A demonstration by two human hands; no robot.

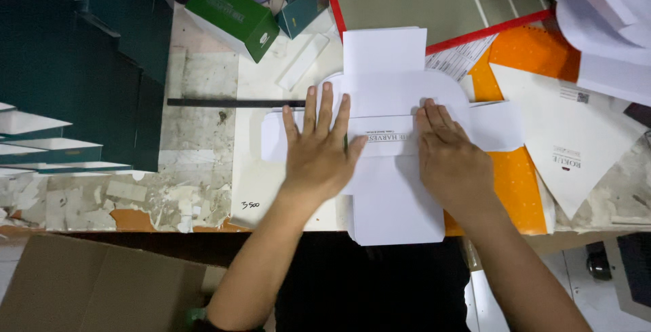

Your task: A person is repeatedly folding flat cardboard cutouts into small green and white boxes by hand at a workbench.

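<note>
A worn, paint-stained work table (203,169) is being used as the base, and a flat white cross-shaped cardboard box blank (393,88) is being kept lying at its front edge. Behind the blank, a red-framed grey mat (407,6) is lying, and a green rectangular carton (234,16) is resting to the mat's left. The blank is being pressed flat by the left hand (319,155), fingers spread, and by the right hand (451,159), fingers held together.

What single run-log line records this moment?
left hand: flat on white die-cut card | right hand: flat on same card | beside: green box, orange sheet
</note>
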